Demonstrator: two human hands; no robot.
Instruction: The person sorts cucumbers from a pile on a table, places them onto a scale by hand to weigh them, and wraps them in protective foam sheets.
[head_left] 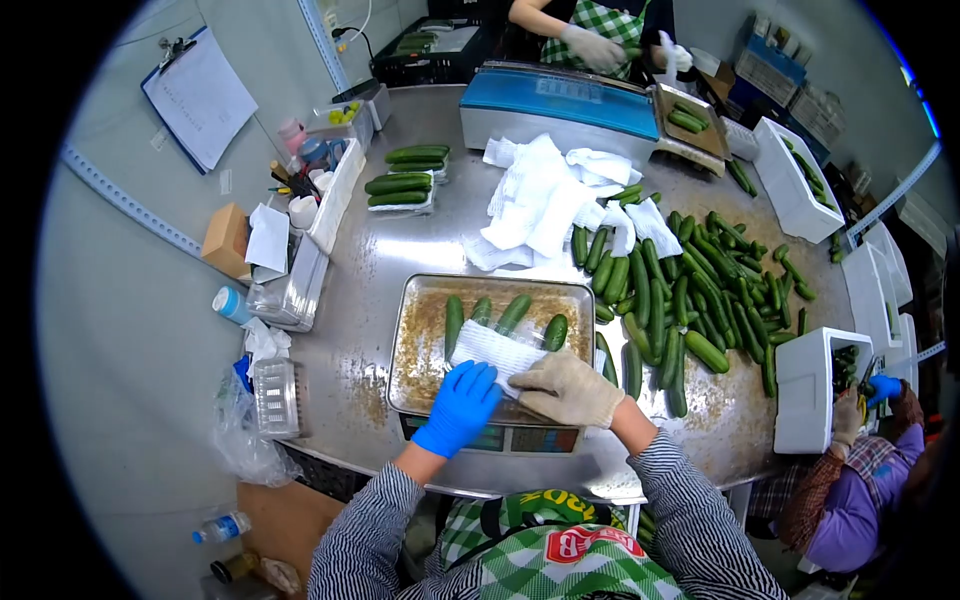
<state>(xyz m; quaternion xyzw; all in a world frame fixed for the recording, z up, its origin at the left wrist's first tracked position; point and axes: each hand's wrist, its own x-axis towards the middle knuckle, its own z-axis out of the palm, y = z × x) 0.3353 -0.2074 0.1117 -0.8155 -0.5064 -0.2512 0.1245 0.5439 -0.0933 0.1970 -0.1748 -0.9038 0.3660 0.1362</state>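
In front of me a metal tray (pixel 420 372) rests on a scale (pixel 545 440). Several cucumbers (pixel 513 314) lie on the tray, their lower parts covered by a white textured cloth (pixel 495 352). My left hand (pixel 461 407), in a blue glove, grips the cloth's near left edge with fingers together. On its near right edge, my right hand (pixel 568 389), in a beige glove, is closed on the same cloth, fingers pointing left. The cloth hides what lies under it.
A large heap of cucumbers (pixel 705 275) spreads to the right, beside white foam boxes (pixel 805 400). White cloths (pixel 545 195) lie behind the tray, before a blue-topped machine (pixel 560 100). Packed cucumbers (pixel 398 190) stand back left. Co-workers are across the table and at right (pixel 850 500).
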